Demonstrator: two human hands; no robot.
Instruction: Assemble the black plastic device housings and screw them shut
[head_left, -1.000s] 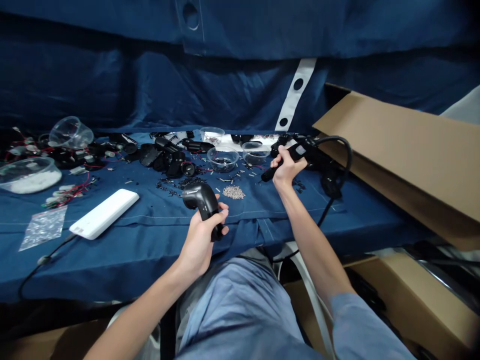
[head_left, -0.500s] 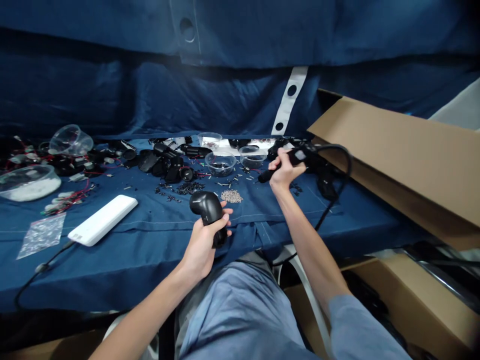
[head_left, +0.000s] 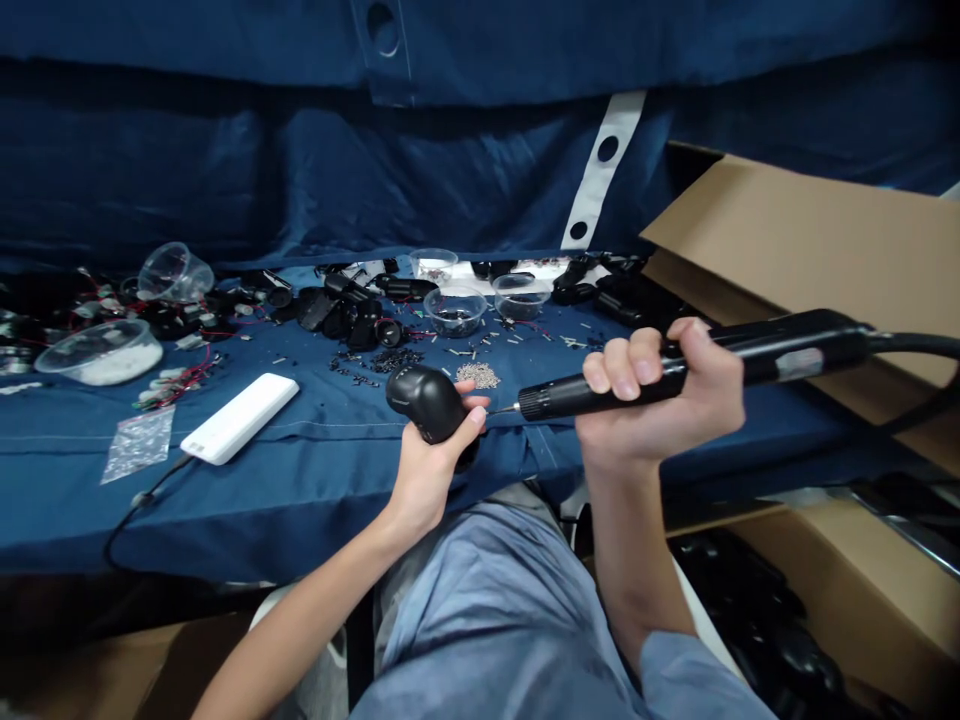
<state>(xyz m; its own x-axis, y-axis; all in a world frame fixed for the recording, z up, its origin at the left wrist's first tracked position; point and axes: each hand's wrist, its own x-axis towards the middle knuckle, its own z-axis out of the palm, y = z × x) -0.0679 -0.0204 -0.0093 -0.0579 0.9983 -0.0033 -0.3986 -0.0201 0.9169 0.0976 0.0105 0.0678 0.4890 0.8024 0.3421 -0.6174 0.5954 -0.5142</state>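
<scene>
My left hand (head_left: 431,465) is closed around a black curved handheld housing (head_left: 429,402), held just above the table's front edge. My right hand (head_left: 660,405) grips a long black corded electric screwdriver (head_left: 750,362) held almost level. Its thin bit points left and touches the side of the black housing, next to my left thumb. A small pile of silver screws (head_left: 478,375) lies on the blue cloth just behind the housing.
Clear plastic bowls (head_left: 454,310) and black plastic parts (head_left: 352,318) lie at the back of the blue-covered table (head_left: 300,470). A white power bank (head_left: 240,418) with a cable sits left. A bowl of white pieces (head_left: 99,352) is far left. A large cardboard box (head_left: 810,250) stands right.
My right hand lifted the screwdriver off the back of the table and drew it toward me, bringing its bit to the housing. My left hand turned the housing slightly.
</scene>
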